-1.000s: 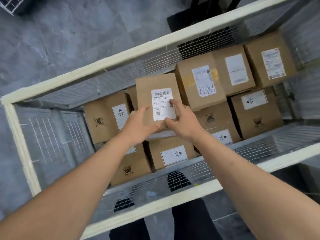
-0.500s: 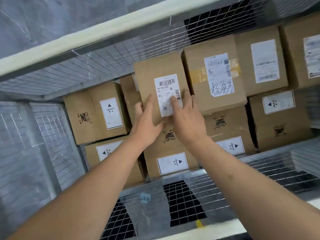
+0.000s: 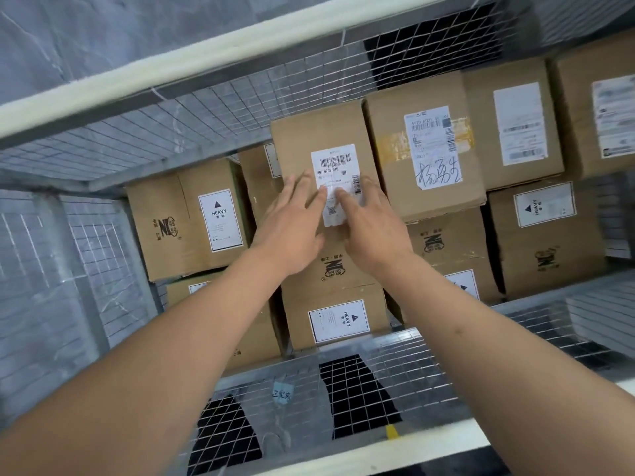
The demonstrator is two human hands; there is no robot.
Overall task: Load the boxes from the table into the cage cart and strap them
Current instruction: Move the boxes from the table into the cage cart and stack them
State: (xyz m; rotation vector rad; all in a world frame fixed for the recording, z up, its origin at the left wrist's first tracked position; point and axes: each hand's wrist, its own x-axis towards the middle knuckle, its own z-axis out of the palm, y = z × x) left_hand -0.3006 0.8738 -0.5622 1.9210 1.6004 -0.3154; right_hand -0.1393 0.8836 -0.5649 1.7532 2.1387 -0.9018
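A brown cardboard box (image 3: 309, 132) with a white barcode label lies on top of other boxes inside the wire cage cart (image 3: 220, 97). My left hand (image 3: 292, 225) and my right hand (image 3: 371, 225) both lie flat on its top face, fingers straight, fingertips touching the label. The box sits against a taller taped box (image 3: 422, 146) with handwriting on its label, to its right. Below and around are several brown boxes with HEAVY labels, such as one at the left (image 3: 192, 218) and one in front (image 3: 336, 317).
The cart's cream-padded top rails run across the far side (image 3: 171, 60) and the near side (image 3: 378, 451). Wire mesh walls close in on all sides. More labelled boxes (image 3: 515, 121) fill the right part. A grey stone floor shows beyond the far rail.
The box has gone down onto the stack and further toward the cage's far wall. Both hands shifted from gripping its near end to lying flat on its top. The camera has leaned closer.
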